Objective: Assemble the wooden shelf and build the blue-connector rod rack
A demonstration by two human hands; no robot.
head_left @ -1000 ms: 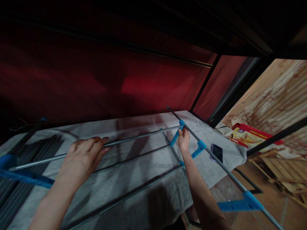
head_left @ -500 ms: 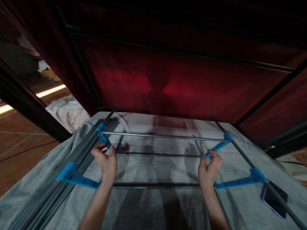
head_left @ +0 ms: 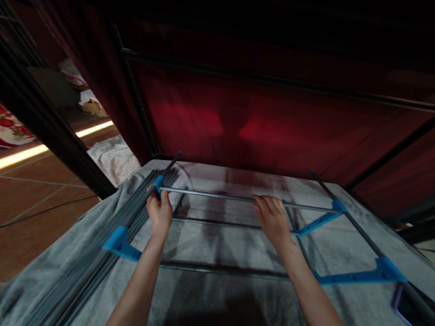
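Observation:
A frame of grey metal tubes joined by blue plastic brackets stands on a grey cloth (head_left: 204,299). My left hand (head_left: 159,210) is closed round the blue bracket (head_left: 157,184) at the left end of the upper crossbar (head_left: 210,195). Over that same crossbar, right of its middle, my right hand (head_left: 272,215) has its fingers curled. Further right are the upper right bracket (head_left: 321,222) and the nearer right bracket (head_left: 360,274), both away from my hands. A nearer left bracket (head_left: 122,244) sits beside my left forearm.
Several loose grey tubes (head_left: 84,267) lie in a bundle along the left. A dark phone (head_left: 411,305) rests at the lower right, partly under a tube. Behind the frame hangs a red cloth panel (head_left: 272,131) with dark bars.
My right hand has left the upper right bracket and moved left onto the crossbar. My left hand has closed on the upper left bracket. The view has shifted slightly left.

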